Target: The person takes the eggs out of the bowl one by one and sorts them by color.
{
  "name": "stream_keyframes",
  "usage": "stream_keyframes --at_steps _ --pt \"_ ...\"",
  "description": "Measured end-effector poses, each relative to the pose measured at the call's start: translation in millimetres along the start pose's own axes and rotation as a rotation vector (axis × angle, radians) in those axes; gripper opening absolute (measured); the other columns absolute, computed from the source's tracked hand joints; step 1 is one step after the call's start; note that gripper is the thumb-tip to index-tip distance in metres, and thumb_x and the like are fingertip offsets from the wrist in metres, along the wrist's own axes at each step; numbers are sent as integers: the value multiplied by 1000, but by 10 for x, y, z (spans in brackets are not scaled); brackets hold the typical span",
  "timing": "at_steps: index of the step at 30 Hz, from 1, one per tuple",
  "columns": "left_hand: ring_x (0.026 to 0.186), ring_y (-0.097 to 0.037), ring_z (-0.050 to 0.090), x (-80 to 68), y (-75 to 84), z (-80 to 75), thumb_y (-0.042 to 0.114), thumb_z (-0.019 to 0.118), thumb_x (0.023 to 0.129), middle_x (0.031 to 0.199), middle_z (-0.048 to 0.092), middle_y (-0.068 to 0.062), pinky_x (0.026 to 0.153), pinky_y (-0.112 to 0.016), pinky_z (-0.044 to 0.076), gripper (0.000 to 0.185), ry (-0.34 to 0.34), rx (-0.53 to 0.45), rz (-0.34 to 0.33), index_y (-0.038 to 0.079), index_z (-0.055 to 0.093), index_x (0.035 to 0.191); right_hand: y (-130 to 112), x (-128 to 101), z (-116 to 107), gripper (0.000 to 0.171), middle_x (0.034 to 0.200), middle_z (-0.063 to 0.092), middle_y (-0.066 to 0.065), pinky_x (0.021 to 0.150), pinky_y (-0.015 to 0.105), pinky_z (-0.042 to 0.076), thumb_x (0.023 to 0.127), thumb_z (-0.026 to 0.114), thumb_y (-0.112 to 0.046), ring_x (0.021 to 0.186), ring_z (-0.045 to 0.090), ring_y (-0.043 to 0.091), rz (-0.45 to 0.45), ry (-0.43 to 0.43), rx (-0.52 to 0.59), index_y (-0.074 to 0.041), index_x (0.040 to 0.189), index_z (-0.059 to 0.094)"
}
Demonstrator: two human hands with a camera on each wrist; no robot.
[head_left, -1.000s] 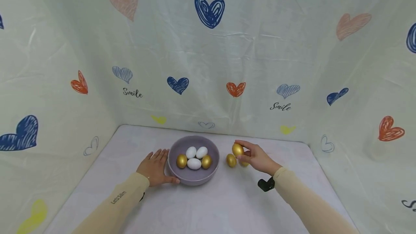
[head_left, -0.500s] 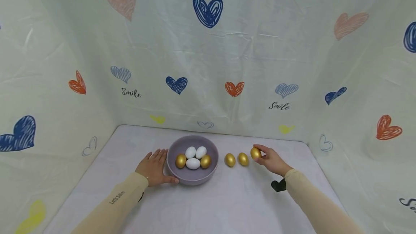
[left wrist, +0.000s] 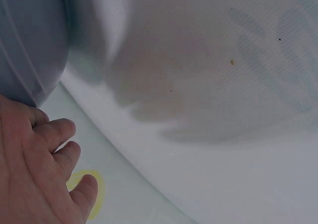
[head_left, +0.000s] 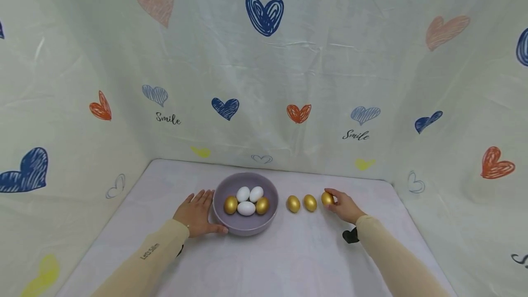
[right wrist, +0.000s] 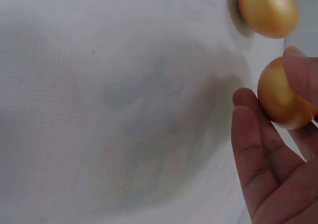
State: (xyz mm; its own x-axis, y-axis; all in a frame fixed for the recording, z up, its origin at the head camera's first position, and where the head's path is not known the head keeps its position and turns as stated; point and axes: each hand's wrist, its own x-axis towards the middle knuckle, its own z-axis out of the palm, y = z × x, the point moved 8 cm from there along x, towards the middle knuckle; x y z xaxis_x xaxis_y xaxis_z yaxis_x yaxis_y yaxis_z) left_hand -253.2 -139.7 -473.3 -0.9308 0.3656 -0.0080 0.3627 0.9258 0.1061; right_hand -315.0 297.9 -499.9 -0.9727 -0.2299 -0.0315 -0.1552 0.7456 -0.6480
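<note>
My right hand (head_left: pixel 345 207) pinches a golden egg (head_left: pixel 327 198) between thumb and fingers, low at the table's right part. In the right wrist view that egg (right wrist: pixel 280 95) sits between the thumb and fingers, and a second golden egg (right wrist: pixel 268 10) lies beyond it. Left of the hand, two golden eggs (head_left: pixel 310 203) (head_left: pixel 293 204) rest in a row with the held one. My left hand (head_left: pixel 195 214), fingers straight and spread, rests against the left side of a purple bowl (head_left: pixel 246 229). Inside the bowl lie three white eggs (head_left: pixel 246 208) and two golden eggs (head_left: pixel 230 205).
A pale cloth covers the table (head_left: pixel 264 265). Behind and on both sides hangs a whitish curtain (head_left: pixel 264 68) printed with hearts, close to the table's back edge. The bowl's wall (left wrist: pixel 30 40) rises beside the left fingers in the left wrist view.
My right hand has carried the golden egg rightward, away from over the other two, and lowered it into line beside them. The left hand and bowl have stayed in place.
</note>
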Motion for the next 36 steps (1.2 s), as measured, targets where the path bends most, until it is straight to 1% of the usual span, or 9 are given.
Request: stream_keyframes --at_steps 7,14,17,19,21,23,25,29,36 --pt "141 -42 33 -8 4 7 89 54 70 150 39 -28 114 -58 26 129 -20 9 -10 -11 35 148 -16 9 56 56 142 50 27 100 56 45 94 68 -7 122 53 39 15 -5 -34 5 144 47" --pt "142 -42 33 -4 -8 29 91 53 70 151 39 -28 114 -58 26 130 -16 5 -11 -11 34 148 -17 7 69 57 145 47 26 108 59 36 95 66 -8 132 45 43 28 -4 -54 3 146 45" --pt "142 -42 32 -4 -7 29 90 53 70 151 39 -27 114 -58 26 129 -19 3 -12 -11 34 149 -12 1 71 57 143 49 25 104 57 41 95 66 -9 125 51 39 32 -5 -74 3 146 45" --pt "142 -42 32 -7 -4 25 90 53 70 151 39 -27 114 -58 26 130 -24 0 -14 -11 34 149 -4 -7 68 57 141 51 24 98 53 46 95 67 -11 111 58 34 43 -7 -71 2 146 45" --pt "142 -42 32 -12 1 18 90 54 70 151 39 -27 114 -58 25 129 -29 0 -18 -11 34 149 6 -8 70 57 139 53 24 90 50 49 95 68 -14 99 59 28 41 -11 -79 1 146 46" --pt "142 -42 32 -15 4 11 90 54 70 151 39 -27 114 -58 26 129 -32 1 -19 -11 34 149 26 -11 77 58 138 54 23 87 47 50 95 69 -17 92 58 24 49 -15 -75 0 146 46" --pt "142 -42 32 -18 9 3 89 54 70 151 39 -27 114 -58 26 129 -33 2 -19 -11 34 149 38 -12 92 58 138 54 24 87 47 50 96 69 -19 92 57 24 44 -21 -71 0 146 46" --pt "142 -42 33 -22 16 -9 89 55 71 151 39 -28 114 -58 26 128 -31 4 -16 -11 34 148 43 -21 119 58 141 50 26 93 50 47 95 70 -14 101 54 26 26 -31 -44 1 145 46" --pt "142 -42 33 -21 14 -7 89 55 70 151 39 -27 114 -58 27 128 -29 8 -14 -11 35 148 65 -16 149 59 143 47 28 86 42 44 93 70 -8 97 50 27 36 -49 -21 2 146 45"
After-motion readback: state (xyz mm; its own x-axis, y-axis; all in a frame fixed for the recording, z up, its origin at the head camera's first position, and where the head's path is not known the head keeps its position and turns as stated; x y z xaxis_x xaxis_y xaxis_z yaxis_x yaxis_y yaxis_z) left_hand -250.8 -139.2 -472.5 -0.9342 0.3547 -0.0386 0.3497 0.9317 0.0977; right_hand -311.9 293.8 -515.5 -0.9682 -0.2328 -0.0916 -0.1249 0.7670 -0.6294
